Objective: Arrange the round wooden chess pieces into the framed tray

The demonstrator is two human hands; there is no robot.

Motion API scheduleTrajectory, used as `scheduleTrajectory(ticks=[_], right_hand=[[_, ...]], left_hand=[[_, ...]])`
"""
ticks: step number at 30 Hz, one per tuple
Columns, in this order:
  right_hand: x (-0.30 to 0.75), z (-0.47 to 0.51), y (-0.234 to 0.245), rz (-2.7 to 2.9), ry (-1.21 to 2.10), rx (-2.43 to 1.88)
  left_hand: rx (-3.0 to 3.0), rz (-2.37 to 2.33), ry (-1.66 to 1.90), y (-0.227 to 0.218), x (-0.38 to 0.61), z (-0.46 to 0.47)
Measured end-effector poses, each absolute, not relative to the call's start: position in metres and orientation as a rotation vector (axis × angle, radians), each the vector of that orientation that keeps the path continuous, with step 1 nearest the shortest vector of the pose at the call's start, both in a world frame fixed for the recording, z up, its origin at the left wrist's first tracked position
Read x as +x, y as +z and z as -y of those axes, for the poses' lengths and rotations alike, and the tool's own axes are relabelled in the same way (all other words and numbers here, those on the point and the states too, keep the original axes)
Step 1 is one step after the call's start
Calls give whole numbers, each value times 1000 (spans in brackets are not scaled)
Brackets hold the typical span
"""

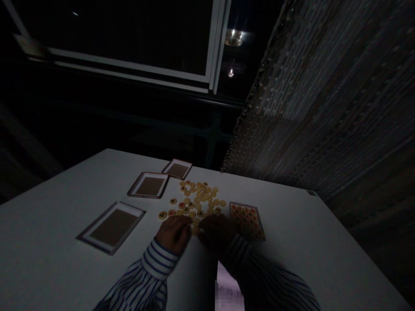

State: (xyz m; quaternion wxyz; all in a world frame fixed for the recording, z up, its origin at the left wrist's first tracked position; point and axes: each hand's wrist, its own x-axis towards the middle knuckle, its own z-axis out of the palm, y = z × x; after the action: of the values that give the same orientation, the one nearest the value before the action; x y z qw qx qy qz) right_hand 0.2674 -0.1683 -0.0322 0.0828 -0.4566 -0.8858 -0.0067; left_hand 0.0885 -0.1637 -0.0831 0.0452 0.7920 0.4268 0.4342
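Observation:
A spread of round wooden Chinese chess pieces point(197, 198) lies on the white table, some showing red or black characters and many showing plain faces. My left hand point(175, 233) rests at the near edge of the pieces, its fingers curled inward; whatever they hold, if anything, is hidden. Opposite it, my right hand point(216, 233) is in deep shadow over the near right pieces, so its fingers are hard to make out. Just right of that hand sits a shallow box point(262, 229) with rows of pieces marked in red.
Three shallow trays with brown bottoms lie on the left: a near tray point(113, 226), a middle tray point(149, 185) and a far tray point(177, 168). Beyond the white table point(301, 242) are a dark window point(207, 77) and, on the right, a hanging string curtain point(308, 95).

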Motion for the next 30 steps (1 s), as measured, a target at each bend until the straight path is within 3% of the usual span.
scheduleTrajectory(ticks=[30], right_hand=[[263, 162, -53, 2500, 77, -1236]], left_hand=[[2386, -1306, 1278, -82, 92, 170]])
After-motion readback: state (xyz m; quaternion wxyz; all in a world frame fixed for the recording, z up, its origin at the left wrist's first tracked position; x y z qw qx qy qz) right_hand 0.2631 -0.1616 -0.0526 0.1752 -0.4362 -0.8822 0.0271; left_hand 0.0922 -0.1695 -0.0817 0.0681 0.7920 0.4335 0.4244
